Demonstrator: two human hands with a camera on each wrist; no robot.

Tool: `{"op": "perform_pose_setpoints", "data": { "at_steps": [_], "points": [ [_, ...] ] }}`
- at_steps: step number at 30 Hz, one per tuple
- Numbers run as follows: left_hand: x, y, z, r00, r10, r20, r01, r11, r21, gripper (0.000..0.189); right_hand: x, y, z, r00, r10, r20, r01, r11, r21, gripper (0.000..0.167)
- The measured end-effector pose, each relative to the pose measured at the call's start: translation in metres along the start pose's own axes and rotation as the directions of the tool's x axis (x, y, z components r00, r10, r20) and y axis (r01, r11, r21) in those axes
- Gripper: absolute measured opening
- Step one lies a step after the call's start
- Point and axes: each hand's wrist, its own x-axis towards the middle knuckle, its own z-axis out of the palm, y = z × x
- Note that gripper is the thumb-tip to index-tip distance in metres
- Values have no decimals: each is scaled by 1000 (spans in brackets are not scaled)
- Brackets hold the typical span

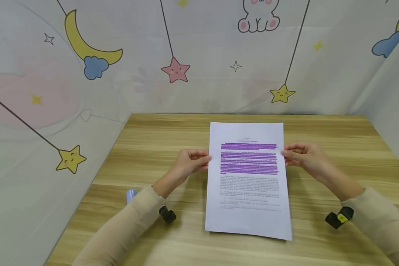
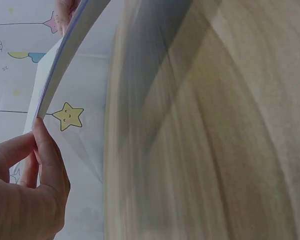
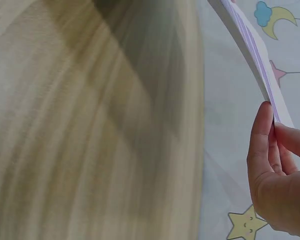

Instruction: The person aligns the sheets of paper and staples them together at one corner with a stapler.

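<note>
A printed sheet of paper (image 1: 247, 221) is held up off the table, its text facing the head camera. Purple highlighter strokes cover the upper paragraphs; the lower lines are plain print. My left hand (image 1: 190, 162) pinches the sheet's left edge between thumb and fingers. On the opposite edge, my right hand (image 1: 304, 157) pinches it at about the same height. Both wrist views show the paper edge-on, with the left hand (image 2: 32, 185) and the right hand (image 3: 280, 175) gripping it. Whether more than one sheet is held, I cannot tell.
Partly hidden behind the left forearm, a blue cylindrical object (image 1: 131, 195) lies on the wooden table (image 1: 163, 140). A white curtain (image 1: 212, 92) printed with stars and moons hangs behind the table and along its sides. Each wrist wears a small black camera.
</note>
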Motion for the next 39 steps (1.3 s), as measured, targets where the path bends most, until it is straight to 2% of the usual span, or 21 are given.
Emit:
{"op": "perform_pose_setpoints", "data": {
  "at_steps": [8, 14, 25, 33, 39],
  "points": [
    [-2, -11, 1, 996, -80, -36, 82, 996, 38, 22, 0, 18, 0, 998, 63, 8, -62, 998, -14, 7],
    [-4, -17, 0, 994, -103, -20, 104, 992, 77, 21, -1, 26, 1, 996, 84, 10, -83, 996, -44, 8],
    [-1, -27, 2, 995, -93, -26, 96, 985, 142, 17, -3, 33, 4, 990, 140, -28, -142, 984, -111, 21],
    [1, -32, 4, 998, -59, -23, 63, 977, 205, 16, -2, 38, 6, 991, 137, -10, -137, 980, -145, 31],
    [4, -34, 4, 998, -62, -22, 66, 969, 237, 15, 0, 40, 6, 987, 162, -11, -161, 972, -174, 36]
  ]
}}
